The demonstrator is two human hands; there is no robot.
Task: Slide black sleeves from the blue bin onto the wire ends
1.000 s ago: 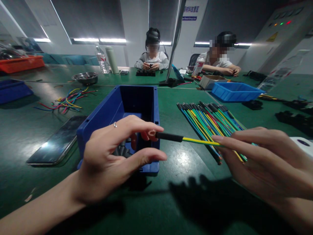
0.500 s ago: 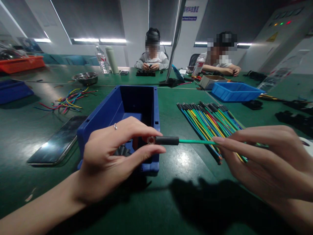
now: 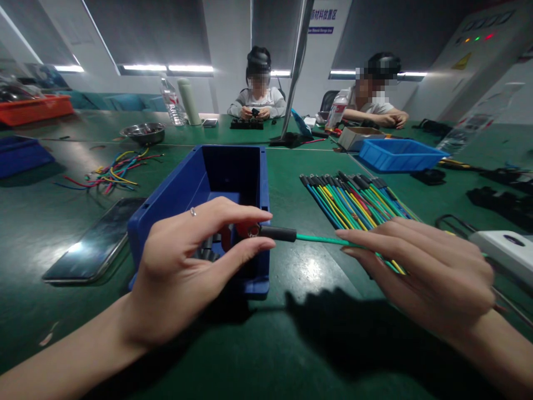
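A: The left hand (image 3: pixel 183 266) has thumb and forefinger pinched on a small red piece (image 3: pixel 244 229) at the tip of the green wire (image 3: pixel 320 239), right over the near rim of the blue bin (image 3: pixel 200 183).

B: And the right hand (image 3: pixel 425 272)?

A: Closed on the wire's other end, at three o'clock from the left one. The wire runs level between them, with a black sleeve (image 3: pixel 278 233) on the end that meets the red piece.

B: Which step is it, would you say?

A: I judge it the fitting step: the sleeved end is being joined to, or worked at, the red piece. How far it is seated I cannot tell; the fingers hide the joint.

B: What does the next move call for?

A: A steady pinch on the left and a straight push along the wire's line from the right, so the sleeve does not buckle or slide back.

B: What else is about?

A: A fanned bundle of coloured wires (image 3: pixel 353 197) lies at one o'clock from the hands, touching the right fingers' far side. A phone (image 3: pixel 94 239) lies at nine o'clock beside the bin, loose wires (image 3: pixel 114 172) at ten o'clock, a shallow blue tray (image 3: pixel 400 155) farther off at one. Two other people sit across the green table (image 3: pixel 291 333) at twelve.
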